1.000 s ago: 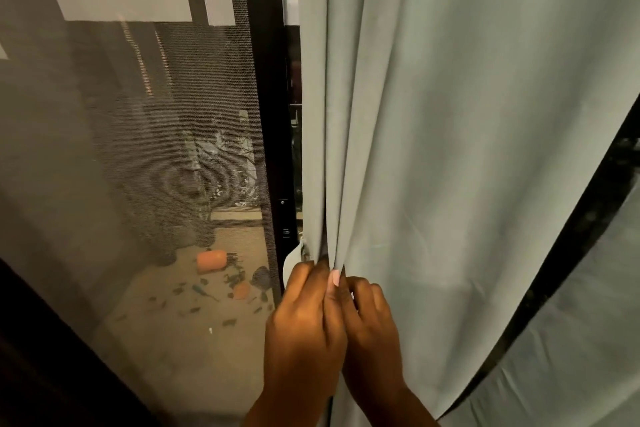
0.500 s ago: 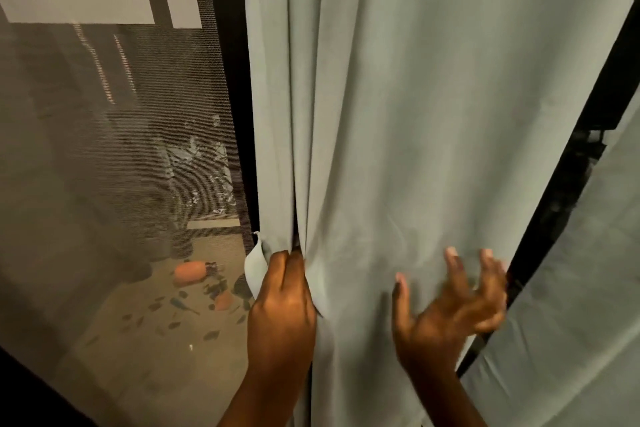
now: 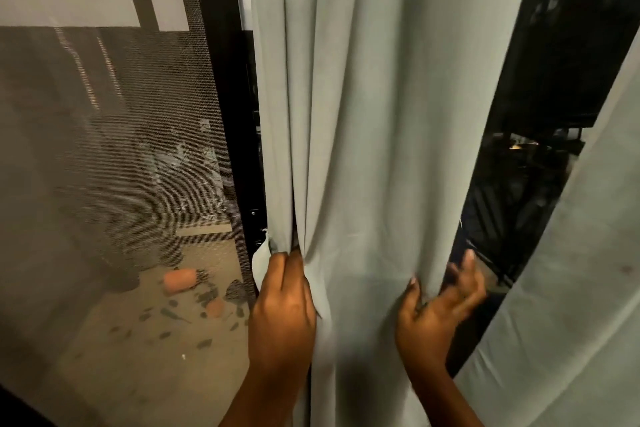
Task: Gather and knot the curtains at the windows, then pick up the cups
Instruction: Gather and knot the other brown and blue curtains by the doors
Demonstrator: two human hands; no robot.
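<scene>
A pale grey-green curtain (image 3: 374, 121) hangs in long folds in front of a dark window. My left hand (image 3: 282, 308) grips a bunch of folds at the curtain's left edge, where a small white hem flap sticks out. My right hand (image 3: 438, 308) is at the curtain's right edge, thumb on the front and fingers curled round behind the cloth. The right hand is blurred. No cups are in view.
A second curtain panel (image 3: 568, 288) hangs at the right, with a dark gap of window between the two. Left of the curtain a black frame (image 3: 228, 121) holds a mesh screen (image 3: 114, 166); beyond it lie an orange pot and scattered leaves on a floor.
My right hand left the left hand's bunch, swung right across the curtain and now takes hold of its right edge. My left hand keeps its grip on the left folds.
</scene>
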